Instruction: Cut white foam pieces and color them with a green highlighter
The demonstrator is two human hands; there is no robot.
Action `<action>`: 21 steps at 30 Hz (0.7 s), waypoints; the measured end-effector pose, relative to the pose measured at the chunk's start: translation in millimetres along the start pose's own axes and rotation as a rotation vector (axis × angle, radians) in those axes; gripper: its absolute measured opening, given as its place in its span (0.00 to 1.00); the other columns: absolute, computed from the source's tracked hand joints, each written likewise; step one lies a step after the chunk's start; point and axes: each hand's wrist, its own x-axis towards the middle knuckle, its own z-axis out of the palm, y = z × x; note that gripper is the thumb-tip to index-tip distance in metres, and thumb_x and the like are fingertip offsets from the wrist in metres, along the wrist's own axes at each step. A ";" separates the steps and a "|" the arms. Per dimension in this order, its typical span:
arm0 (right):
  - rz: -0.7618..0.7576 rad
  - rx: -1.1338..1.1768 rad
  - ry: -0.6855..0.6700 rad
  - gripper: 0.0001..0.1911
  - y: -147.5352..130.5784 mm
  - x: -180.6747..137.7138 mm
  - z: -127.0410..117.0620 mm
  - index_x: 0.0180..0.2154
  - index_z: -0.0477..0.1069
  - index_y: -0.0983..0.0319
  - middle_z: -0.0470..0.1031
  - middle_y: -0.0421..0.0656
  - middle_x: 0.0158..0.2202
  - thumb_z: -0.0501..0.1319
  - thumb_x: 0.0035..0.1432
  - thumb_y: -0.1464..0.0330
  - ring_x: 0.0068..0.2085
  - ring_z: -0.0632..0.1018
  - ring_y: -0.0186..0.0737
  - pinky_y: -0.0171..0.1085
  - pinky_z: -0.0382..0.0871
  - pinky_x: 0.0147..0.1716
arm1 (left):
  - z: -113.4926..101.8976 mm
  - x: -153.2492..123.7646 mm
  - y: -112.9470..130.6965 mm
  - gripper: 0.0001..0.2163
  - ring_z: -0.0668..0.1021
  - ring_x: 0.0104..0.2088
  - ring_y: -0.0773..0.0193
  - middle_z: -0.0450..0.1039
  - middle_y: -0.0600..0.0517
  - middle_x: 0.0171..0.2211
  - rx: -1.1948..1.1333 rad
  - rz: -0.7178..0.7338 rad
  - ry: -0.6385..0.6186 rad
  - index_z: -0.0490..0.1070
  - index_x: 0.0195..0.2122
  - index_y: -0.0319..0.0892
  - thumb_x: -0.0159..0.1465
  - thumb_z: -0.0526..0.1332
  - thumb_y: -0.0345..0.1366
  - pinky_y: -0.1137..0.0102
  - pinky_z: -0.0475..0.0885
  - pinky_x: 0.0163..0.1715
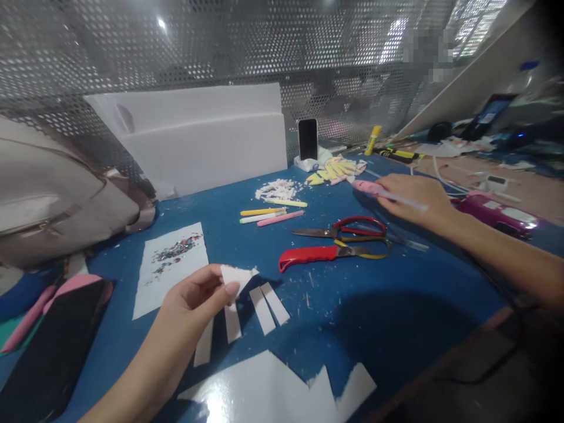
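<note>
Head view is showing us both hands working over a blue surface [352,305]. Our left hand [194,296] is pinching a small white paper piece [235,275] between thumb and fingers, the grip closed on its edge and holding it just above the surface. Beside and below it, several white paper strips [264,308] are lying flat, close together. Our right hand [418,197] is reaching to the far right and resting on a pink glue gun [370,188], fingers curled loosely over it; we cannot tell whether the grip is fully closed. Between the hands, red-handled scissors [348,226] and a red-handled cutter [317,254] are lying nearly touching. Farther back we are seeing three coloured pens [271,216], a heap of white scraps [277,189], and a phone [307,139] standing upright. A large jagged white sheet [273,388] is lying near the front edge.
</note>
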 end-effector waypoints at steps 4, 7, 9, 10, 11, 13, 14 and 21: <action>-0.094 -0.021 -0.041 0.15 -3.8 -5.3 8.7 0.41 0.70 0.64 0.74 0.57 0.39 0.49 0.67 0.64 0.38 0.71 0.49 0.39 0.49 0.30 | -0.3 0.4 -1.5 0.12 0.66 0.34 0.66 0.67 0.56 0.30 -0.007 0.001 -0.001 0.71 0.32 0.47 0.55 0.67 0.48 0.74 0.62 0.36; -0.113 -0.006 -0.056 0.14 -3.1 -5.8 12.8 0.43 0.70 0.64 0.74 0.56 0.40 0.49 0.67 0.64 0.39 0.71 0.50 0.39 0.51 0.31 | -0.9 0.9 -2.1 0.13 0.67 0.34 0.66 0.67 0.56 0.29 -0.012 0.003 -0.013 0.71 0.33 0.46 0.55 0.67 0.48 0.74 0.62 0.37; -0.102 0.020 -0.062 0.14 -0.5 -5.4 15.4 0.44 0.70 0.63 0.74 0.55 0.41 0.50 0.66 0.63 0.40 0.71 0.50 0.38 0.53 0.31 | -1.1 1.0 -2.1 0.13 0.67 0.33 0.67 0.67 0.57 0.29 -0.016 0.005 -0.017 0.71 0.33 0.46 0.56 0.67 0.48 0.75 0.62 0.37; -0.092 0.038 -0.066 0.14 0.9 -5.4 16.4 0.44 0.70 0.63 0.74 0.55 0.41 0.51 0.66 0.63 0.41 0.72 0.50 0.38 0.54 0.31 | -1.3 1.0 -2.0 0.13 0.67 0.33 0.67 0.67 0.57 0.30 -0.017 0.006 -0.020 0.71 0.33 0.46 0.56 0.67 0.48 0.75 0.62 0.37; -0.081 0.057 -0.070 0.13 2.1 -5.7 16.9 0.45 0.70 0.63 0.74 0.54 0.42 0.51 0.65 0.63 0.42 0.72 0.50 0.38 0.55 0.32 | -1.4 1.0 -2.0 0.13 0.67 0.33 0.68 0.68 0.57 0.30 -0.018 0.006 -0.022 0.70 0.33 0.46 0.56 0.67 0.48 0.75 0.62 0.37; -0.058 0.100 -0.081 0.13 3.5 -7.5 16.4 0.45 0.70 0.62 0.74 0.54 0.44 0.53 0.64 0.63 0.43 0.73 0.51 0.38 0.57 0.32 | -1.7 1.0 -1.9 0.13 0.68 0.34 0.68 0.68 0.57 0.30 -0.018 0.001 -0.029 0.70 0.33 0.46 0.56 0.67 0.48 0.76 0.62 0.37; -0.049 0.126 -0.087 0.13 3.7 -8.9 15.4 0.46 0.70 0.62 0.74 0.53 0.45 0.53 0.64 0.63 0.44 0.73 0.51 0.38 0.58 0.33 | -1.8 1.0 -1.9 0.13 0.68 0.34 0.67 0.68 0.57 0.30 -0.017 -0.002 -0.032 0.70 0.33 0.47 0.56 0.67 0.49 0.75 0.62 0.37; 0.097 0.372 -0.068 0.16 8.6 -15.8 7.6 0.50 0.67 0.64 0.70 0.57 0.52 0.52 0.66 0.62 0.51 0.71 0.54 0.43 0.61 0.46 | -1.5 0.8 -1.1 0.14 0.69 0.35 0.65 0.69 0.55 0.31 0.001 -0.012 -0.034 0.71 0.34 0.46 0.56 0.67 0.50 0.73 0.63 0.37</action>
